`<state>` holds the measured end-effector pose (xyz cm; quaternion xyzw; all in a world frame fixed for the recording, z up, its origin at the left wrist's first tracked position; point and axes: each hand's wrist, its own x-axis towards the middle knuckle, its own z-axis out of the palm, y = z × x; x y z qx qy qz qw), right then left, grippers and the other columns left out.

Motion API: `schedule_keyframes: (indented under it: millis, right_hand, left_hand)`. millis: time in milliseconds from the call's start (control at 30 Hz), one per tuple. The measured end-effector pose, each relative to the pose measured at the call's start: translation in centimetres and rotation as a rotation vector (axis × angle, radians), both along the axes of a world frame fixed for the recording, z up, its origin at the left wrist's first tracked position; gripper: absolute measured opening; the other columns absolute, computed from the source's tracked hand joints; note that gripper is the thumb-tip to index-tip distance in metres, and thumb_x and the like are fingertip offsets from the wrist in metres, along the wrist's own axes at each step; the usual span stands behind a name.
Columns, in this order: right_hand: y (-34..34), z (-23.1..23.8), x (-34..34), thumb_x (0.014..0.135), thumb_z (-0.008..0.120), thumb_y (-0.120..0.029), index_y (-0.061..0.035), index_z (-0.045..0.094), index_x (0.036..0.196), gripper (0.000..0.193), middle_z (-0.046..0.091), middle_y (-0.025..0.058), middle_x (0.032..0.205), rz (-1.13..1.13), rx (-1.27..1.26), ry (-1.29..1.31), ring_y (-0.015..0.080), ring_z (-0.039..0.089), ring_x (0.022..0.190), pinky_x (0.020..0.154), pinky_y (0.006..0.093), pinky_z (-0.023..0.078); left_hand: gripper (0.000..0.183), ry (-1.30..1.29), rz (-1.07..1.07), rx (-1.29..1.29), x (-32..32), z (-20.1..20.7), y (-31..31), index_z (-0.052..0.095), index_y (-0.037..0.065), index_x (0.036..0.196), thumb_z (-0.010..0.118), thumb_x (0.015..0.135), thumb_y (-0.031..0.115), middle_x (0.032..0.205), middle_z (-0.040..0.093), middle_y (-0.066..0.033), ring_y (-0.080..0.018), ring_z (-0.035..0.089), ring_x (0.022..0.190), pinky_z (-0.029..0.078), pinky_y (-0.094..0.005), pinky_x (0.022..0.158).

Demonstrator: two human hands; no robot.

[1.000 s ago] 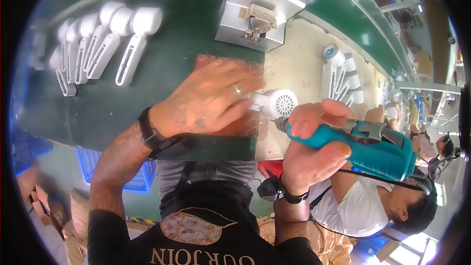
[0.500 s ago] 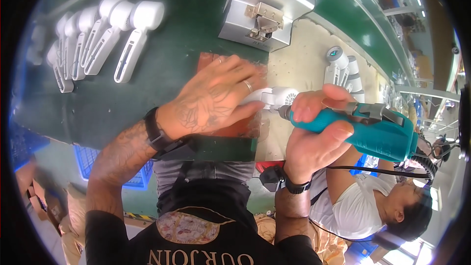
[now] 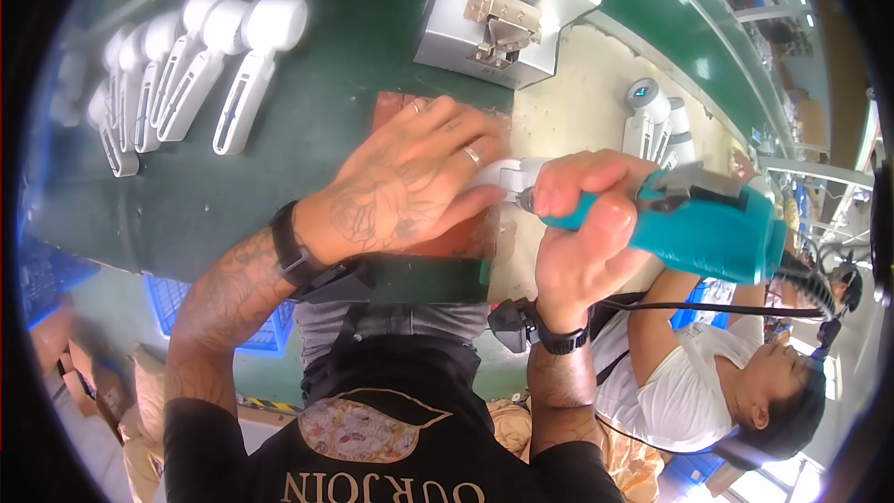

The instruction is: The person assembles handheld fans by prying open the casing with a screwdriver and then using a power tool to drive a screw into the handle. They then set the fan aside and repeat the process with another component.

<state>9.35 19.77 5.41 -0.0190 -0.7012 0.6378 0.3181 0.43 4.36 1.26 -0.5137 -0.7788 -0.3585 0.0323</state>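
My left hand [image 3: 405,182] is closed over a white handheld fan [image 3: 518,177], pressing it down on a reddish-brown pad [image 3: 447,235]. Most of the fan's handle is hidden beneath that hand. My right hand [image 3: 591,219] grips a teal electric screwdriver [image 3: 698,228] held nearly level. The driver's tip meets the fan near the joint between handle and head; the screw itself is too small to make out. Part of the fan's head is covered by my right fingers.
Several white handheld fans [image 3: 237,98] lie in a row on the green table at the left. A silver metal machine [image 3: 507,23] stands at the back. More fans [image 3: 652,121] stand at the right. A black cord trails from the driver; a co-worker in a white shirt [image 3: 680,382] sits at the right.
My right hand and the screwdriver have shifted slightly left and up, with the tip closer to the fan's joint. My left hand stays nearly where it was on the fan.
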Motion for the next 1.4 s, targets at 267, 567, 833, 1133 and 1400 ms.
schedule_keyframes:
  millis: [267,567,833,1133,1400]
  right_hand:
    - [-0.7,-0.1,0.1,0.1,0.067,-0.04,-0.0013,0.053,0.101,0.041,0.055,0.0076,0.075,0.017,-0.055,0.02,0.0199,0.055,0.066,0.062,0.033,0.047]
    - [-0.6,3.7,7.9,0.095,0.058,-0.07,-0.0059,0.05,0.108,0.066,0.047,0.0018,0.07,0.032,-0.276,0.071,0.0162,0.048,0.063,0.062,0.0323,0.04]
    - [1.6,2.6,12.6,0.089,0.07,-0.065,-0.0003,0.05,0.108,0.07,0.054,0.0073,0.073,0.006,-0.267,-0.113,0.0204,0.055,0.064,0.06,0.0349,0.047]
    - [2.3,1.9,13.0,0.086,0.077,-0.06,0.003,0.053,0.112,0.072,0.059,0.0108,0.081,0.052,-0.29,-0.141,0.0199,0.057,0.071,0.063,0.0326,0.047]
    - [1.3,0.5,14.9,0.088,0.083,-0.036,0.0035,0.057,0.12,0.057,0.066,0.0092,0.087,0.087,-0.329,-0.182,0.0153,0.062,0.076,0.071,0.0292,0.049]
  left_hand:
    - [0.039,0.093,-0.001,-0.027,-0.1,-0.1,-0.4,0.065,0.004,0.118,0.071,0.089,0.028,0.126,0.06,-0.0117,-0.0309,0.055,0.11,0.046,-0.0435,0.094]
    - [0.041,0.16,0.007,0.22,3.1,-0.1,-4.7,0.066,0.008,0.118,0.082,0.081,0.015,0.113,0.07,-0.0104,-0.0303,0.068,0.09,0.055,-0.0434,0.077]
    - [0.037,0.217,0.79,-0.047,0.8,1.1,-10.7,0.061,0.001,0.131,0.064,0.094,0.004,0.122,0.063,-0.021,-0.0417,0.058,0.113,0.047,-0.0468,0.099]
    - [0.042,-0.223,0.068,0.202,-0.7,1.3,14.8,0.063,0.003,0.105,0.071,0.093,0.042,0.1,0.066,-0.0158,-0.0332,0.065,0.088,0.053,-0.0437,0.079]
    - [0.048,-0.329,0.207,0.118,-1.0,-5.1,26.4,0.068,0.008,0.104,0.07,0.087,0.052,0.1,0.071,-0.0206,-0.0405,0.067,0.094,0.053,-0.0496,0.087]
